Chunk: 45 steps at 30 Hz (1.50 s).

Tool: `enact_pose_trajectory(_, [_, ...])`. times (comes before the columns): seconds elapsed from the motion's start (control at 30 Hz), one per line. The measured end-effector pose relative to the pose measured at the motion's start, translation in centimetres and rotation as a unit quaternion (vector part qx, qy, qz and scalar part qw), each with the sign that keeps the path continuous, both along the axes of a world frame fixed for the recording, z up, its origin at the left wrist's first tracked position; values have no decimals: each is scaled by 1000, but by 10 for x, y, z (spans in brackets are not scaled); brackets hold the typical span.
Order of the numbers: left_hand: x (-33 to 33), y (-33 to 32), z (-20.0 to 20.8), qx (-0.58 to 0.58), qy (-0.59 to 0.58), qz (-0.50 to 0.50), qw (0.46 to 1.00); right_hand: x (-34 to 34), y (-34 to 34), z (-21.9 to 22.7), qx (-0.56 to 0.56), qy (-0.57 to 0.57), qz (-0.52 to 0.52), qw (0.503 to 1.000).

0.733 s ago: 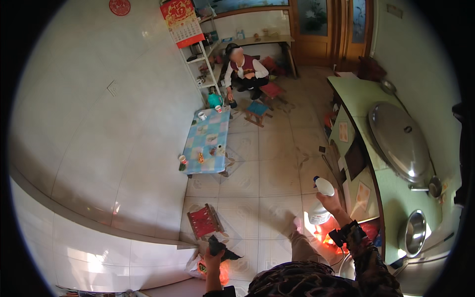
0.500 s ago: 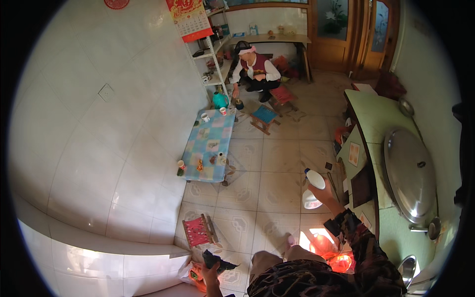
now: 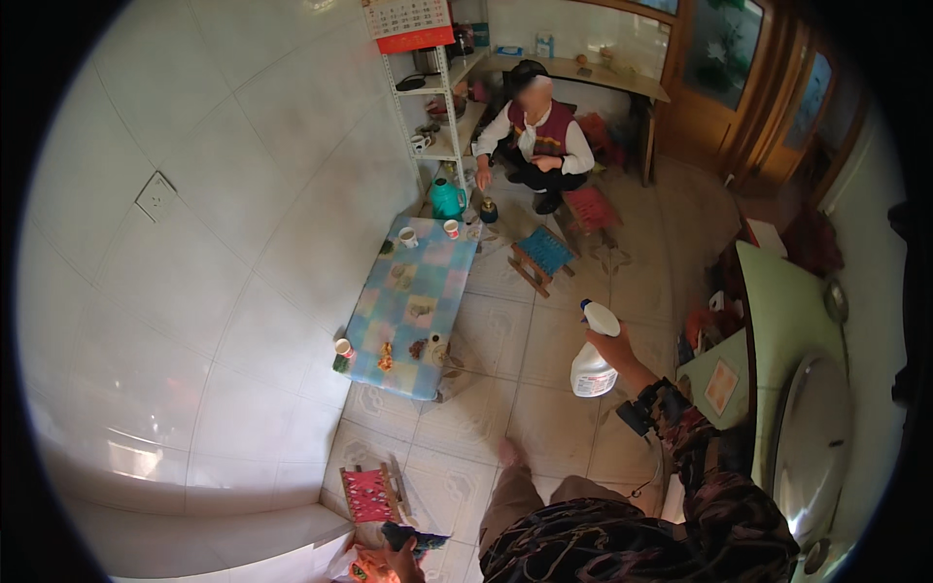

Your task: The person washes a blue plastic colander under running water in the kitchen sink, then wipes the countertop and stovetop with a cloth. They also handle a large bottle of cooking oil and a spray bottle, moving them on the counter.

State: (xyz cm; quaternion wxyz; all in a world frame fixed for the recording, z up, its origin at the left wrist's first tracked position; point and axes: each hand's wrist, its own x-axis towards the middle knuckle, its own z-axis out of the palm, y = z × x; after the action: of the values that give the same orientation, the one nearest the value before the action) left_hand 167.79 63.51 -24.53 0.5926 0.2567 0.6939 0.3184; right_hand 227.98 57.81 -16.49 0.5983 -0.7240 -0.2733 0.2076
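My right hand grips a white spray bottle by its neck, upright above the tiled floor. Low at the bottom edge, my left hand is closed on a dark cloth, partly cut off by the frame. Ahead to the left stands a low table with a checked blue and yellow cover. Paper cups, a small white cup or jar and little heaps of scraps lie on it.
A co-worker squats beyond the table, one hand near a small dark pot. A teal thermos stands by the shelf rack. Low stools, one blue and two red, are on the floor. A green counter bounds the right.
My view has shifted and come nearer to the table. One leg has stepped forward. Both hands keep their hold, the spray bottle now fully upright. The co-worker's head has turned.
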Motion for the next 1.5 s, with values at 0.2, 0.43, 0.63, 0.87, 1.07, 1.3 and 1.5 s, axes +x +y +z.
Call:
enact_pose_trajectory(0.2, [72, 90, -4, 92, -5, -15, 996, 100, 128, -25, 56, 61, -15, 996])
enact_pose_trajectory(0.43, [136, 143, -8, 122, 20, 53, 991, 241, 292, -54, 42, 51, -17, 998])
enact_pose_trajectory(0.63, [233, 106, 40, 38, 71, 165, 983, 379, 431, -83, -38, -27, -36, 998])
enact_pose_trajectory(0.87, [351, 86, 97, -25, 70, 288, 955, 511, 564, -126, -178, -67, -64, 980])
enact_pose_trajectory(1.07, [393, 85, 119, -48, 64, 297, 952, 575, 636, -173, -142, -73, -153, 975])
enact_pose_trajectory(1.3, [402, 91, 112, -50, 65, 341, 936, 598, 667, -202, -180, 39, -161, 970])
enact_pose_trajectory(1.5, [423, 113, 130, -46, 85, 372, 923, 604, 680, -230, -170, -36, -116, 978])
